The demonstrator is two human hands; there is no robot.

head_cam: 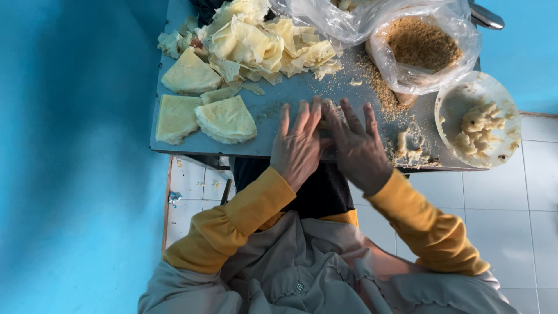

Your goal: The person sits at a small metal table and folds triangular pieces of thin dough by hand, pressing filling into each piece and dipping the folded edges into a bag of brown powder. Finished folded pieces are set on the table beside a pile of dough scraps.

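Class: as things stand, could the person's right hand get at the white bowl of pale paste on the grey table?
Probably yes. The right hand lies flat on the grey table, with the white bowl of pale paste on its own side; only smears and crumbs lie between.

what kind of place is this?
Likely a small home or street food-prep spot: grey table with stacked pale pastry wrappers, clear bag of brown crumbs, white bowl of filling.
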